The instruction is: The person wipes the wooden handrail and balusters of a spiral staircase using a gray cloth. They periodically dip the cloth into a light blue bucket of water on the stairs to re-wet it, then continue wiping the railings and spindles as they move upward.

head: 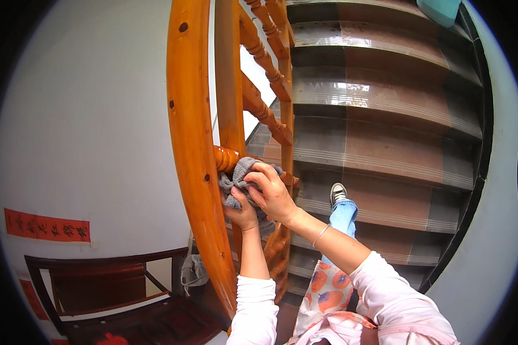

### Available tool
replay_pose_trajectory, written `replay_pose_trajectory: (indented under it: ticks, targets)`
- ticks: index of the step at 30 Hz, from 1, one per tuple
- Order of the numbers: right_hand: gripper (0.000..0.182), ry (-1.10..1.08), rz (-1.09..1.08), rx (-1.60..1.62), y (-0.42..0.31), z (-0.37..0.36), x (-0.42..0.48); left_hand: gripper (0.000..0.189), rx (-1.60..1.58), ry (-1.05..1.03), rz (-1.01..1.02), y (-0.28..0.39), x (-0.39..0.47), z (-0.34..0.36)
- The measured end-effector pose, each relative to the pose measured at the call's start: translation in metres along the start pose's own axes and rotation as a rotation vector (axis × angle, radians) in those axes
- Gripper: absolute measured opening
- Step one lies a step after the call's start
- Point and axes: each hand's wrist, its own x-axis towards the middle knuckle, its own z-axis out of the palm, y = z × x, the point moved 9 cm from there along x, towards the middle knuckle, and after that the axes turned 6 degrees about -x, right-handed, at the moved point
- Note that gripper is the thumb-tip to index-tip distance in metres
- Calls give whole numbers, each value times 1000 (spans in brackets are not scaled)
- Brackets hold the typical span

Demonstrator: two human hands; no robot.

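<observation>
Both hands grip one grey cloth (243, 171), bunched around a turned wooden baluster (226, 158) just under the handrail. My left hand (242, 211) holds the cloth's lower part, close beside the orange-brown wooden handrail (194, 146). From the right, my right hand (270, 189) pinches the cloth with curled fingers. A fold of the cloth hangs below the hands. The part of the baluster inside the cloth is hidden. More turned balusters (263, 110) stand along the railing above.
Tiled stairs (388, 142) rise on the right, with my shoe (338, 192) on one step. A light blue container (440, 10) stands near the top. Beyond the handrail are a dark wooden bench (142, 321), a plastic bag (193, 271) and a red paper banner (47, 225) bearing writing.
</observation>
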Motion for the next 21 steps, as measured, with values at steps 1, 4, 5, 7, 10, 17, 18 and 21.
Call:
replay_pose_trajectory:
  ticks: [1,4,5,7,10,17,18,21]
  targets:
    - [29,-14,-81,-3,-16,2,9,39,15,26,-52,-19,1,-10]
    - [35,-90,-246,-88,-51,20,41,36,253,-52,-19,-34,3,-8]
    - [37,-109,-215,-96,-53,24,48,37,278,-110,-22,-42,4,-4]
    - [35,-77,-187,-85,-44,23,41,39,142,-163,-164,-51,7,2]
    - [24,67,95,-81,15,0,31,55,19,-274,-341,-24,5,24]
    - [27,12,-112,84,-7,-17,80,84,435,-263,-110,-10,5,15]
    - [29,-134,-193,-121,-13,1,89,85,397,-261,-201,-14,1,14]
    - [34,-379,-411,-470,-15,34,107,85,355,-123,60,3,0,16]
